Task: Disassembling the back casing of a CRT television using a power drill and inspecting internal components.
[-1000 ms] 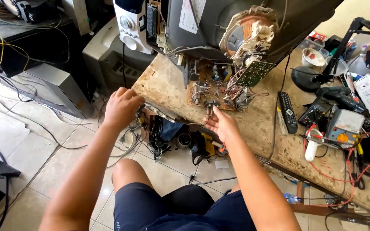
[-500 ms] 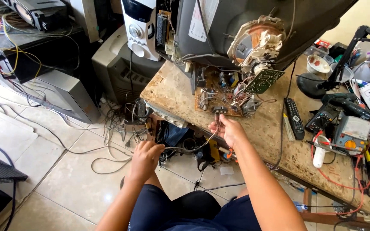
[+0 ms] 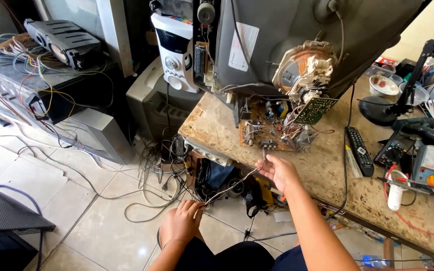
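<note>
Stretching between both hands: thin wire (image 3: 229, 186), running from low left up to the counter (image 3: 327, 170) edge. Left hand (image 3: 183, 222) down over the tiled floor (image 3: 91, 221), fingers pinched on the wire's lower end. Right hand (image 3: 279, 171) at the counter edge, fingers grasping the upper end, just below the circuit board (image 3: 264, 128). Remote (image 3: 359, 151) lies to the right, apart.

Left hand (image 3: 181, 222) off the workbench (image 3: 322, 170), now low by the knee, thin wire (image 3: 232, 186) taut between both hands.
</note>
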